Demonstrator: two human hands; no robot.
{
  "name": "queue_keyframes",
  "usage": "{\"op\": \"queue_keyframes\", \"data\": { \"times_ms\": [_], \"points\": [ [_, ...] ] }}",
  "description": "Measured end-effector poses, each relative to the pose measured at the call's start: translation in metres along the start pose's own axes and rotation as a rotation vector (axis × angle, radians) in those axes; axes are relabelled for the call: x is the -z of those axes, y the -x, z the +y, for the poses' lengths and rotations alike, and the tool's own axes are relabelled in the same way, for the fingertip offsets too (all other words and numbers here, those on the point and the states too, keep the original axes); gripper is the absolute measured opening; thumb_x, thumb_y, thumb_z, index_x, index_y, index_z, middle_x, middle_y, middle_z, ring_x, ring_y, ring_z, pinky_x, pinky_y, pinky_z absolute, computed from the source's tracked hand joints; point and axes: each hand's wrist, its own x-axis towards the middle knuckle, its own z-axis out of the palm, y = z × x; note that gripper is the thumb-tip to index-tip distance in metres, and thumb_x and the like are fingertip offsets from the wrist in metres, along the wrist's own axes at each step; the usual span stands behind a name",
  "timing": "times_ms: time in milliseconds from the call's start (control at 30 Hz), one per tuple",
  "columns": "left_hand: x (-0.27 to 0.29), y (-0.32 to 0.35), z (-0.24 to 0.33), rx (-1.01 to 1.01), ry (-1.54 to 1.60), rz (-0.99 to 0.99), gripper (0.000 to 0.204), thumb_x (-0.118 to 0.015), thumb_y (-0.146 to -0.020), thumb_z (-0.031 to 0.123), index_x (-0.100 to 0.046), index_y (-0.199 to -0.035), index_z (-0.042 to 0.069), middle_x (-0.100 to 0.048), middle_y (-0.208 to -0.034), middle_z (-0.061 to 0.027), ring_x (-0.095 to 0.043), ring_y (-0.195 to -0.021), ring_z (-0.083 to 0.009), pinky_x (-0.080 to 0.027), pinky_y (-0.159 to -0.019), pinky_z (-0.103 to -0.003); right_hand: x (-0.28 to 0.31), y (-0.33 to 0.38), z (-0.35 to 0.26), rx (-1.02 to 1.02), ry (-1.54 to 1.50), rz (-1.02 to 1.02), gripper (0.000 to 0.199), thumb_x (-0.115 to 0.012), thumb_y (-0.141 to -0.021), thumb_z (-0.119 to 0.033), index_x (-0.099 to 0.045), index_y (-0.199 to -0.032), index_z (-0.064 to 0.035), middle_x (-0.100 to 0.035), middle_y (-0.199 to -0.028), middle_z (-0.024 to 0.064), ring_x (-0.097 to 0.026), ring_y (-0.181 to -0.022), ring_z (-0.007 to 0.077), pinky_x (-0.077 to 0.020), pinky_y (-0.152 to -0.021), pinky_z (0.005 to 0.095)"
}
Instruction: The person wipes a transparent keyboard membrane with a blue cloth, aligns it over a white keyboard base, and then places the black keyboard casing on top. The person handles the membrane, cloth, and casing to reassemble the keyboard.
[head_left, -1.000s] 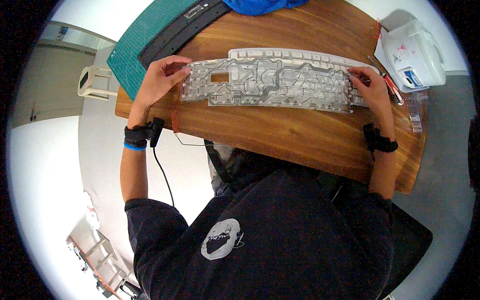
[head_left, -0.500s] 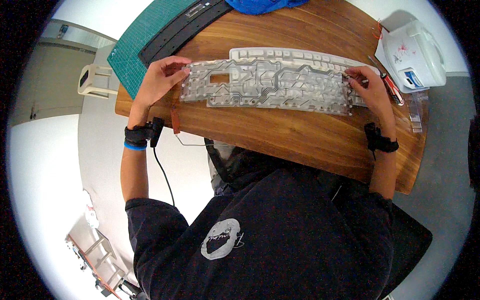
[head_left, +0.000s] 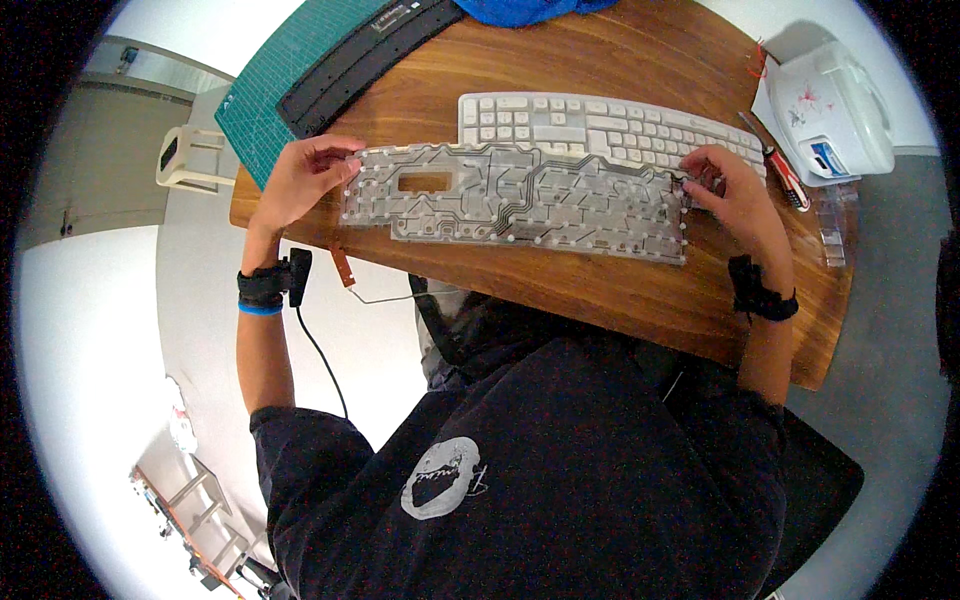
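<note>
Overhead, clear membrane sheet [head_left: 520, 200] with dark circuit traces

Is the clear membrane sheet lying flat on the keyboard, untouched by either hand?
No: the left hand and right hand grip the membrane sheet by its ends.

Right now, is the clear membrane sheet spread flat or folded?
Spread flat. The clear membrane sheet stretches full length between the left hand and right hand, no crease showing, in front of the white keyboard.

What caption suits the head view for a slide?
Both hands, left hand and right hand, hold a clear plastic sheet over a white keyboard on a wooden table.
</note>
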Motion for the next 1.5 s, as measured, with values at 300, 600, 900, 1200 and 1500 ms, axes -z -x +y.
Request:
{"op": "queue_keyframes", "data": {
  "times_ms": [300,600,900,1200,1500],
  "points": [
    [0.004,0.013,0.001,0.007,0.005,-0.053,0.024,-0.076,-0.095,0.005,-0.074,-0.118,-0.003,-0.073,-0.099,-0.0013,-0.066,-0.086,-0.0069,-0.056,-0.077,-0.024,0.0,0.007,-0.01,0.012,0.061,-0.16,0.022,-0.079,-0.085,-0.008,-0.067,-0.103,-0.0056,-0.072,-0.092,0.0076,-0.069,-0.083,0.0219,-0.0562,-0.075,0.0352],
    [-0.003,0.018,0.01,0.021,-0.044,-0.071,0.022,-0.077,-0.095,0.005,-0.075,-0.115,-0.002,-0.073,-0.1,-0.0014,-0.065,-0.086,-0.0062,-0.055,-0.075,-0.023,-0.002,0.007,-0.002,0.093,0.048,-0.181,0.018,-0.079,-0.086,-0.003,-0.063,-0.094,-0.0033,-0.065,-0.084,0.0022,-0.061,-0.078,0.0128,-0.0501,-0.069,0.0298],
    [-0.004,0.031,0.012,0.063,-0.022,-0.043,0.021,-0.076,-0.095,0.004,-0.073,-0.115,-0.003,-0.072,-0.097,-0.0005,-0.064,-0.084,-0.0055,-0.054,-0.073,-0.022,0.001,-0.003,0.008,0.372,0.342,0.147,0.055,-0.083,-0.083,-0.015,-0.062,-0.134,-0.0153,-0.054,-0.139,0.0136,-0.056,-0.126,0.0355,-0.0488,-0.106,0.0433],
    [-0.01,0.03,0.006,0.058,-0.109,0.039,0.023,-0.076,-0.096,0.007,-0.074,-0.116,-0.003,-0.072,-0.095,-0.0007,-0.064,-0.083,-0.0062,-0.053,-0.072,-0.024,0.003,-0.039,0.04,0.373,0.522,0.11,0.072,-0.078,-0.089,-0.02,-0.048,-0.155,-0.0245,-0.041,-0.162,0.0177,-0.043,-0.146,0.041,-0.0402,-0.118,0.0497],
    [-0.009,0.014,0.006,0.018,-0.078,0.058,0.023,-0.076,-0.096,0.009,-0.074,-0.117,-0.002,-0.074,-0.098,-0.0029,-0.065,-0.086,-0.0072,-0.055,-0.077,-0.024,-0.01,-0.03,0.017,0.291,0.414,0.128,0.064,-0.078,-0.091,-0.022,-0.053,-0.149,-0.0172,-0.045,-0.157,0.0186,-0.043,-0.144,0.042,-0.0388,-0.119,0.0485]
  ]
}}
